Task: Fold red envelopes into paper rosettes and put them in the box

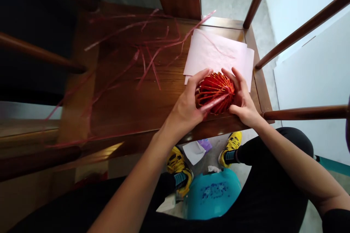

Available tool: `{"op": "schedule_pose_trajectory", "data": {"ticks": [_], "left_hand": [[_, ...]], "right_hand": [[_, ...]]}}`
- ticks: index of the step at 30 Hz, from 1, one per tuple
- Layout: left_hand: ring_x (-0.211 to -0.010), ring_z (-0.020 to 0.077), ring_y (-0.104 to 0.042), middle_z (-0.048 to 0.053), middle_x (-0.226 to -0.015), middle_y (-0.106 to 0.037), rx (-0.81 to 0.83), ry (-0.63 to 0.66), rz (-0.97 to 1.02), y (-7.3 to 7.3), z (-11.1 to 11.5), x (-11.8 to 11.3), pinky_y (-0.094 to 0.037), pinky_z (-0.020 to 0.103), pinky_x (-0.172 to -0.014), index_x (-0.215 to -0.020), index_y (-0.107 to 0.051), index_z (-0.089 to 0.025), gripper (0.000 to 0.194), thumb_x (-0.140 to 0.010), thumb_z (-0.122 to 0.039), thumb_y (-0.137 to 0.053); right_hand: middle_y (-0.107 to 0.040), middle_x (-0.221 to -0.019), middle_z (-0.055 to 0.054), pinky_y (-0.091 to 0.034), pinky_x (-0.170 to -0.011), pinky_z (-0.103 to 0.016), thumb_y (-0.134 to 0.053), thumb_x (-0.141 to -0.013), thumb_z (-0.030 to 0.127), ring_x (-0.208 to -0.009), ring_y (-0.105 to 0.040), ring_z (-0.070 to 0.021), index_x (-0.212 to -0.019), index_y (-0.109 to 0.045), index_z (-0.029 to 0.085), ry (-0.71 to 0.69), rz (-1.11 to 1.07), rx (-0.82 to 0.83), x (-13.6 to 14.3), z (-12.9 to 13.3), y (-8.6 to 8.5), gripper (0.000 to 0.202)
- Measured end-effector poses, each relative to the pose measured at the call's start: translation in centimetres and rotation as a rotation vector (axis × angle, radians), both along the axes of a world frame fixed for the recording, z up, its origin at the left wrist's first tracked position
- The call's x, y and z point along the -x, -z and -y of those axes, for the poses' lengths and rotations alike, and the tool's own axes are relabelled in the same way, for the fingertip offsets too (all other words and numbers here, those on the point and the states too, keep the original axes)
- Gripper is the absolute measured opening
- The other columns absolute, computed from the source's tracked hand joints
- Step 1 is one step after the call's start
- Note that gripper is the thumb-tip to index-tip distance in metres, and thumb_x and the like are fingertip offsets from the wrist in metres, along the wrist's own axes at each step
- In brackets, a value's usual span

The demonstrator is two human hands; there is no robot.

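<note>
A round, pleated red paper ornament with gold edges [214,91] is between my two hands, over the front edge of the wooden surface. My left hand [193,98] curves around its left side, and a pinkish strip [216,105] runs from near the left thumb to the ornament's centre. My right hand [243,96] cups the right side, with the thumb low and the fingers raised along the top. Behind the ornament lie white paper sheets [216,49], partly covered by it and my fingers.
Loose pink plastic strips [153,56] spread across the brown wooden surface [123,113]. Wooden bars [303,27] stick out at both sides. Below are yellow shoes [231,143], a turquoise stool-like object [213,196], a white paper [193,152] and a purple packet [205,145].
</note>
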State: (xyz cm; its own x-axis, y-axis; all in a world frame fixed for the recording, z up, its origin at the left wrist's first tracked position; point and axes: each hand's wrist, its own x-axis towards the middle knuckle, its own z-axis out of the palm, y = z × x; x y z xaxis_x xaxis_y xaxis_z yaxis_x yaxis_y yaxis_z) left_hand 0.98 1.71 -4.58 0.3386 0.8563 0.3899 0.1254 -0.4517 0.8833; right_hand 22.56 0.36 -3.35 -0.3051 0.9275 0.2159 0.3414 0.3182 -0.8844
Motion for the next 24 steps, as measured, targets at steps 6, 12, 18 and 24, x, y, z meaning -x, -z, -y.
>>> {"op": "schedule_pose_trajectory", "data": {"ticks": [6,12,18,24], "left_hand": [[-0.142,0.0306,-0.063,0.009,-0.156,-0.06,0.065,-0.124,0.05,-1.5,1.9,0.1,-0.055,0.048,-0.12,-0.158,-0.047,-0.036,0.077,-0.09,-0.04,-0.084],[-0.137,0.0314,-0.066,0.008,-0.154,-0.062,0.188,-0.177,0.123,-1.7,3.7,1.9,-0.058,0.048,-0.116,-0.159,-0.046,-0.039,0.085,-0.085,-0.047,-0.088],[-0.147,0.0358,-0.058,0.009,-0.159,-0.059,0.265,-0.109,0.207,-2.8,4.2,2.9,-0.047,0.056,-0.127,-0.15,-0.055,-0.034,0.081,-0.079,-0.041,-0.093],[-0.161,0.0342,-0.039,0.002,-0.178,-0.031,0.514,0.101,0.381,-4.5,5.7,4.6,-0.035,0.058,-0.133,-0.163,-0.031,-0.05,0.104,-0.079,-0.036,-0.093]], "right_hand": [[-0.022,-0.181,-0.013,-0.046,-0.127,-0.059,-0.06,-0.091,0.074,-0.165,-0.034,-0.0293,-0.172,0.001,0.031,0.016,-0.129,-0.043,1.9,1.3,-1.5,0.11],[-0.026,-0.179,-0.011,-0.045,-0.129,-0.059,-0.074,-0.087,0.065,-0.165,-0.033,-0.0313,-0.172,-0.003,0.035,-0.065,-0.134,-0.057,4.2,2.8,-2.6,0.114],[-0.035,-0.174,-0.014,-0.036,-0.135,-0.062,-0.087,-0.084,0.049,-0.162,-0.037,-0.0356,-0.17,-0.02,0.033,-0.081,-0.045,-0.16,5.3,3.3,-4.2,0.11],[-0.041,-0.166,-0.015,-0.045,-0.127,-0.06,-0.087,-0.084,0.054,-0.151,-0.048,-0.0355,-0.165,-0.026,0.034,0.126,-0.078,-0.125,6.8,3.7,-3.9,0.104]]}}
